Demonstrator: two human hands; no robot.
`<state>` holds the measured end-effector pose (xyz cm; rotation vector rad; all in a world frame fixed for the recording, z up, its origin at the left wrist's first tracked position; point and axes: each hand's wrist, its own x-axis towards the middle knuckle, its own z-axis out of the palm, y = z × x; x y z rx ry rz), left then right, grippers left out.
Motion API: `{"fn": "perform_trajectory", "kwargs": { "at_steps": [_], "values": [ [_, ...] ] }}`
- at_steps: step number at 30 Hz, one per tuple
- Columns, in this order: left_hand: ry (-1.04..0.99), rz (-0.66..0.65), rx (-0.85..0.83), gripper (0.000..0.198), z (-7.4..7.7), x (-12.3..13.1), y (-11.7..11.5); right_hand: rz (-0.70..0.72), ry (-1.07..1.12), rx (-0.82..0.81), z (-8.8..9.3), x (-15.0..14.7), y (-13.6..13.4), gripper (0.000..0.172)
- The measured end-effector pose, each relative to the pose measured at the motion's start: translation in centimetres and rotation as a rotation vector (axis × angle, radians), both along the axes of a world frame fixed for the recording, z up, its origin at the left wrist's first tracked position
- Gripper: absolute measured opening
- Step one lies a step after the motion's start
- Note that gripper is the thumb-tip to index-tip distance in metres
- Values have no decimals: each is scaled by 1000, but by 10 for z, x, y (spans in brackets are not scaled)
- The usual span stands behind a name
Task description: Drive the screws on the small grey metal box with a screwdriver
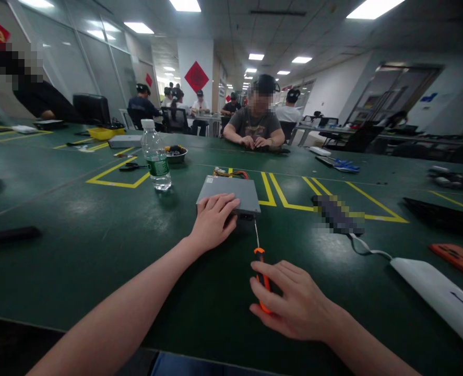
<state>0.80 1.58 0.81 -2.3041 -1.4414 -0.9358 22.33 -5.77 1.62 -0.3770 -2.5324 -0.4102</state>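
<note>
A grey metal computer power supply point(237, 190) lies flat on the green table, its bundle of coloured wires point(233, 173) coming out at the far side. My left hand point(214, 219) grips its near left part, fingers over the top and thumb down at the near face. To the right, my right hand point(289, 300) is closed around the handle of an orange and black screwdriver point(263, 284). The screwdriver's shaft points away from me, and its tip meets the near right corner of the power supply. Whatever the tip touches is too small to make out.
Left of the power supply stands a water bottle point(156, 162), with a metal bowl point(176, 154) behind it. A phone point(336, 214) and a white power bank point(438, 297) joined by a cable lie right. Across the table point(98, 271) sits a person point(254, 122).
</note>
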Motion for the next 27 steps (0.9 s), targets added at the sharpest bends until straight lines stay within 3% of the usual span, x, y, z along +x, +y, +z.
{"fn": "perform_trajectory", "kwargs": {
  "at_steps": [7, 20, 27],
  "values": [
    [4, -3, 8, 34, 0, 0, 0, -23, -52, -103, 5, 5, -2, 31],
    [8, 0, 7, 34, 0, 1, 0, -18, -48, -101, -1, 3, 0, 19],
    [10, -2, 18, 34, -2, 1, 2, -22, -150, -191, 9, 4, -3, 32]
  ]
}}
